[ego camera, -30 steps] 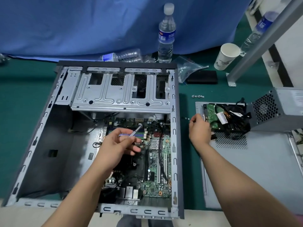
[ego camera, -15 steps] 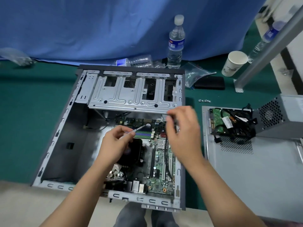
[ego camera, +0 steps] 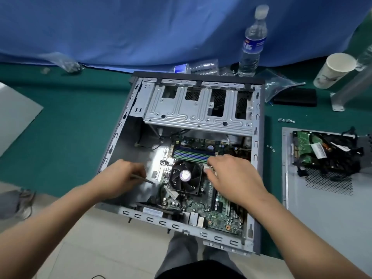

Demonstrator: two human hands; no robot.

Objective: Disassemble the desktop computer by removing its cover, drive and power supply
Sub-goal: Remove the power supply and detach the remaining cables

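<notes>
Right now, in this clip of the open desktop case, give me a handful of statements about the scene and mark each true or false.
1. The left hand grips a thin metal screwdriver. True.
2. The right hand rests on the grey side cover. False: it reaches into the open grey computer case, beside the black CPU fan.
3. The green-backed hard drive sits in the case's drive cage. False: it lies outside on the flat grey side cover.
4. A clear water bottle with a blue label stands upright behind the case. True.
5. The white paper cup stands inside the case. False: it is on the green mat, far right.
</notes>
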